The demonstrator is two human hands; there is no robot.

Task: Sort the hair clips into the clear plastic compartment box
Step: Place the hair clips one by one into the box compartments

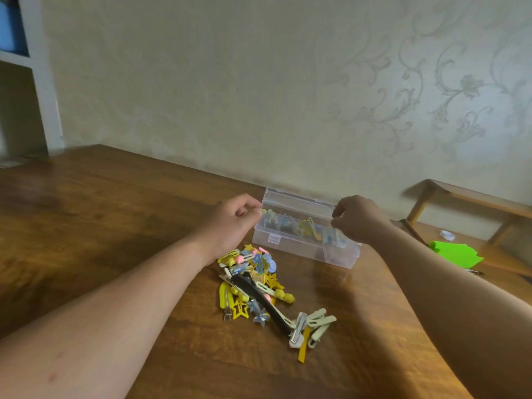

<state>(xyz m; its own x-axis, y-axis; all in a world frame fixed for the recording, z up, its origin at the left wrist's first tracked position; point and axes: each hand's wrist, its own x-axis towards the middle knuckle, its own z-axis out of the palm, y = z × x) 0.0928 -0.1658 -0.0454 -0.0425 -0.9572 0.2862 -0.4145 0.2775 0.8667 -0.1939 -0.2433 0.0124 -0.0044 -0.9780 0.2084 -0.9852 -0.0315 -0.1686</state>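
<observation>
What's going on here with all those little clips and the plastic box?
A person is sorting hair clips at a wooden table. Both hands are at the clear plastic box: the left hand at its left end, the right hand at its right end, at the edge of the lid, which looks closed or nearly so. Some clips already show through the box. A pile of hair clips, yellow, blue, pink, white and one long black, lies loose on the table in front of it.
</observation>
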